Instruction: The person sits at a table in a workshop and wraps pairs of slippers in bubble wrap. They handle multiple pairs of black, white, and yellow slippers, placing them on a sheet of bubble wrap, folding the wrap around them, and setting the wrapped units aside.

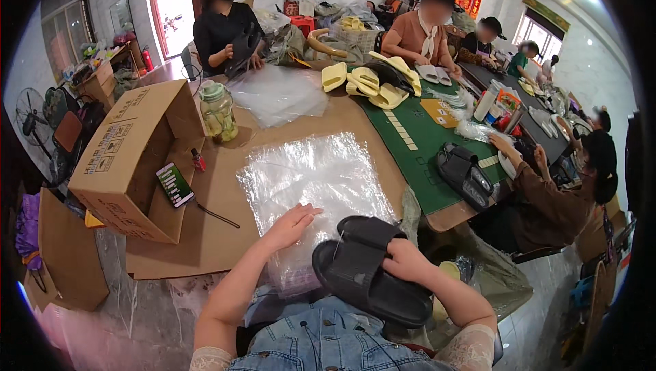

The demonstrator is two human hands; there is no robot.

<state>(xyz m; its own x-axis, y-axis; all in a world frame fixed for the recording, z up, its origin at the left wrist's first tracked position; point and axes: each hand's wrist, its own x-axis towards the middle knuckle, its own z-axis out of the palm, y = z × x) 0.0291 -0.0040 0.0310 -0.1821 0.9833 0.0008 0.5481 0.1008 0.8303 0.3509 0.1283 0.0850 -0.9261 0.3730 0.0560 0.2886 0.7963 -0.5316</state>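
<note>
Left of the left hand [290,227], a strip of bare cardboard [205,248] leaves room to pass, but the tall box [126,159] walls off the left of the frame. The phone [175,185] and its strap [217,215] narrow the strip; the jar [217,118] and bottle [198,160] stand above. Straight up, the flat bags [314,166] give a low path toward upper centre. At lower centre, the slippers in the right hand [404,262] block the bags' lower right corner.

Matt black slides [355,268], glossy clear plastic bags [314,173], dull cardboard box [130,159]
</note>
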